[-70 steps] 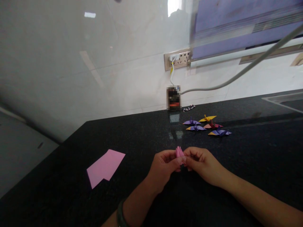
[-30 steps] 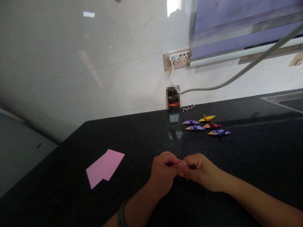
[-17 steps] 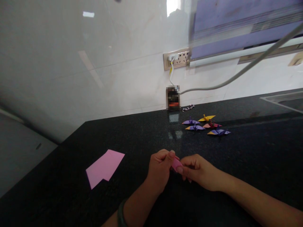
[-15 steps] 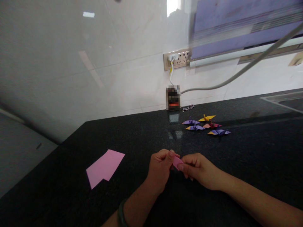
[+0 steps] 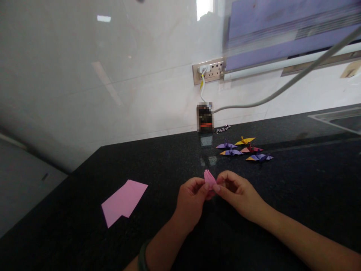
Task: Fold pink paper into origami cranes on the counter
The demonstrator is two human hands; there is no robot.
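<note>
Both my hands meet over the black countertop (image 5: 310, 177), pinching a small folded pink paper piece (image 5: 209, 177) that stands up between the fingertips. My left hand (image 5: 191, 199) grips it from the left with thumb and fingers closed. From the right, my right hand (image 5: 238, 194) pinches the same piece. A dark band sits on my left wrist (image 5: 142, 258).
Pink paper sheets (image 5: 122, 201) lie flat to the left of my hands. Several folded paper cranes (image 5: 242, 149) in purple, yellow and red sit farther back. A blurred dark object (image 5: 205, 117) leans on the wall under a socket strip (image 5: 208, 71), and a grey cable (image 5: 282, 90) runs right.
The pink piece, held low and nearly flat between my fingers a second ago, is now raised and standing upright. Both hands have moved slightly up and away from me.
</note>
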